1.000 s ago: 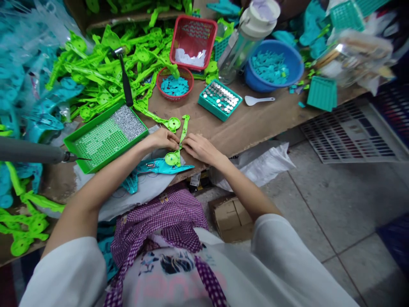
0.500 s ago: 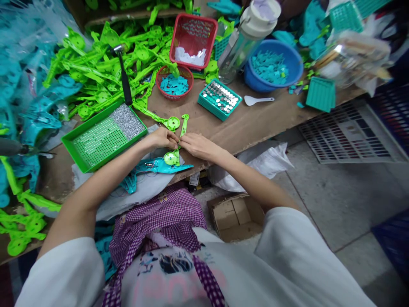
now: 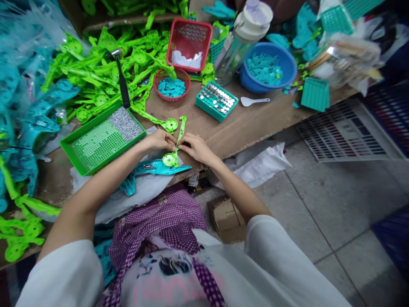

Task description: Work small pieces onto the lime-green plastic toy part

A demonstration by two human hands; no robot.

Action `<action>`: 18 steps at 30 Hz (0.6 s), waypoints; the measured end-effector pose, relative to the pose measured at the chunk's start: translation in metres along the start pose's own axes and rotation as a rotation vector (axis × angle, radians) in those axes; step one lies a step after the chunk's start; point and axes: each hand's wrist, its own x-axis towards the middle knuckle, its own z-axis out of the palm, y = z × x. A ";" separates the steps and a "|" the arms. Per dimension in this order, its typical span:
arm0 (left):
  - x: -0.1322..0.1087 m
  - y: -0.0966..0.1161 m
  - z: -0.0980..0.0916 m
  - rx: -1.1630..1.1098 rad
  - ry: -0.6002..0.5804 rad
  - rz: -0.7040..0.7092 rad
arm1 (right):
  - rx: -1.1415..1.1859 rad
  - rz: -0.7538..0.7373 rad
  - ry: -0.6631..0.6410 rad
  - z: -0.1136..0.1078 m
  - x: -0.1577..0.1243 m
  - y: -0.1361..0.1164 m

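Print spotted, barely a letter legible!
Below the flat brown tabletop's (image 3: 268, 117) front edge, dark letters (image 3: 230, 157) seemingly ending "IN" on a crumpled white plastic sack (image 3: 265, 165); beside it, a small white rectangular label (image 3: 193, 179), too tiny; and pink lettering (image 3: 172, 281) across the white cloth shirt (image 3: 275, 264), unreadable.

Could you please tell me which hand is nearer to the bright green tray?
The left hand, just right of the bright green tray; the right hand is farther right.
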 end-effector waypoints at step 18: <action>0.001 -0.003 0.004 0.002 0.047 0.068 | 0.066 0.123 -0.077 -0.011 0.013 0.004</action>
